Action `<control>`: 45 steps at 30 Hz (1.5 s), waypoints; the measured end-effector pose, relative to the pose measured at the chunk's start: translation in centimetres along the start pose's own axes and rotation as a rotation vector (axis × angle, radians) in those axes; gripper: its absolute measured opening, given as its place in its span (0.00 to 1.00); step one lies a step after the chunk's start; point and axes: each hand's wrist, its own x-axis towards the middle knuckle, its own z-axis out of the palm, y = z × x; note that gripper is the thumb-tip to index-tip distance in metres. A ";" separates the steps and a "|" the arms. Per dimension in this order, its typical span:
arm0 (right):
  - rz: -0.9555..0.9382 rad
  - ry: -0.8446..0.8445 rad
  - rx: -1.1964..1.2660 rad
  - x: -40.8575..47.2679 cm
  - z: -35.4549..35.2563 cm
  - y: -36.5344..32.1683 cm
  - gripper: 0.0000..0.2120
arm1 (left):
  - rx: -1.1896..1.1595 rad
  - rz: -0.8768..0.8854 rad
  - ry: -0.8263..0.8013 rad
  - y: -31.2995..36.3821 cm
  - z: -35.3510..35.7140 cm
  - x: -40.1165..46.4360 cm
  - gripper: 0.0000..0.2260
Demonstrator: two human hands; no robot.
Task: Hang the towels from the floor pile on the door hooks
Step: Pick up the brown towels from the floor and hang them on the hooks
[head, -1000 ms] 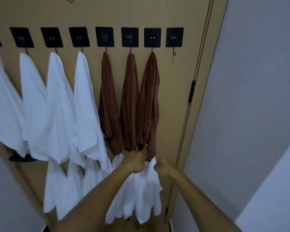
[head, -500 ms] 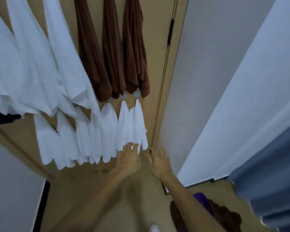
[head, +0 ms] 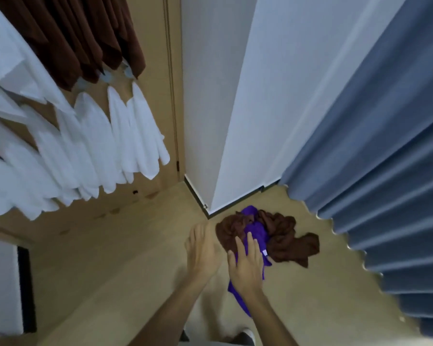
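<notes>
The right hand (head: 246, 264) and left hand (head: 202, 248) reach toward the floor pile (head: 268, 237), fingers spread, gripping nothing; whether the right touches the purple towel (head: 258, 231) cannot be told. Recommended: pinch one towel by an edge and lift it free of the brown towels (head: 289, 239). Beyond, white towels (head: 125, 138) hang on the door (head: 145, 186).

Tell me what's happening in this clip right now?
A person is reaching down toward a floor pile of towels, brown ones with a purple towel mixed in. Both the left hand and right hand are open, fingers extended over the pile's near edge, nothing gripped yet. White towels and brown towels already hang on the door.
</notes>
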 end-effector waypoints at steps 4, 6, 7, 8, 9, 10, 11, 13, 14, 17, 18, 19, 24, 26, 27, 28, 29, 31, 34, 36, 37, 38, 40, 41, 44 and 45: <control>0.120 -0.033 -0.037 -3.1 -1.6 7.0 0.24 | 0.084 0.093 -0.121 3.3 5.7 -4.5 0.30; 0.170 -0.049 -0.043 -4.4 -2.9 10.3 0.24 | 0.115 0.147 -0.181 5.2 8.3 -6.1 0.31; 0.180 -0.058 -0.043 -5.0 -3.4 11.5 0.24 | 0.123 0.161 -0.203 5.9 9.3 -6.6 0.31; 0.196 -0.069 -0.042 -5.7 -4.1 13.2 0.24 | 0.138 0.175 -0.228 7.0 10.4 -7.3 0.30; 0.216 -0.074 -0.044 -6.4 -4.8 15.1 0.24 | 0.161 0.189 -0.254 8.3 11.7 -8.0 0.30; 0.232 -0.077 -0.046 -7.0 -5.4 16.9 0.24 | 0.187 0.195 -0.273 9.4 12.8 -8.6 0.29; 0.244 -0.076 -0.046 -7.3 -5.9 18.5 0.24 | 0.221 0.203 -0.280 10.5 14.0 -9.1 0.29; 0.264 -0.071 -0.024 -7.7 -6.6 21.4 0.24 | 0.289 0.246 -0.265 12.1 15.9 -10.2 0.29; 0.274 -0.073 -0.015 -7.7 -6.8 22.5 0.24 | 0.304 0.267 -0.265 12.7 16.6 -10.7 0.29; 0.280 -0.096 -0.004 -7.7 -6.5 24.2 0.23 | 0.276 0.254 -0.275 13.5 17.9 -11.4 0.29; 0.268 -0.093 0.001 -7.6 -6.3 24.3 0.23 | 0.248 0.224 -0.269 13.5 18.0 -11.3 0.28; 0.251 -0.078 0.003 -7.4 -6.0 24.3 0.23 | 0.217 0.185 -0.261 13.5 18.1 -11.1 0.28; 0.180 -0.149 -0.100 -5.0 -4.7 24.8 0.24 | 0.291 0.038 -0.307 12.0 19.3 -9.6 0.26; 0.172 -0.161 -0.110 -3.5 -4.4 25.2 0.25 | 0.339 0.028 -0.322 11.4 19.7 -8.5 0.25; 0.169 -0.152 -0.112 -2.7 -4.3 25.2 0.25 | 0.372 0.031 -0.332 11.2 20.0 -7.7 0.26; 0.168 -0.143 -0.117 -1.8 -4.3 25.1 0.26 | 0.402 0.035 -0.345 11.0 20.2 -6.6 0.26; 0.169 -0.135 -0.126 -0.7 -4.2 25.1 0.26 | 0.428 0.044 -0.358 10.9 20.5 -5.4 0.28; 0.184 -0.144 -0.168 1.7 -4.0 25.1 0.27 | 0.472 0.081 -0.392 10.9 20.9 -2.5 0.30; 0.230 -0.205 -0.198 5.4 -3.6 24.7 0.29 | 0.522 0.181 -0.395 11.0 20.7 1.6 0.31; 0.226 -0.213 -0.210 7.6 -3.4 24.1 0.30 | 0.554 0.201 -0.404 11.0 20.3 3.7 0.30; 0.226 -0.219 -0.219 8.6 -3.2 23.7 0.30 | 0.574 0.209 -0.416 10.8 20.2 4.6 0.30; 0.226 -0.224 -0.225 9.6 -3.0 23.3 0.30 | 0.601 0.216 -0.457 10.6 20.1 5.5 0.31; 0.234 -0.227 -0.208 11.4 -2.8 22.6 0.29 | 0.623 0.222 -0.528 10.0 20.5 7.3 0.32; 0.233 -0.226 -0.198 12.3 -2.6 22.4 0.29 | 0.613 0.215 -0.545 9.8 20.9 8.2 0.31; 0.195 -0.259 -0.204 15.0 -1.4 22.8 0.29 | 0.596 0.177 -0.578 9.9 21.7 10.9 0.31; 0.188 -0.257 -0.202 15.7 -1.2 23.0 0.28 | 0.600 0.186 -0.553 10.2 21.8 11.5 0.31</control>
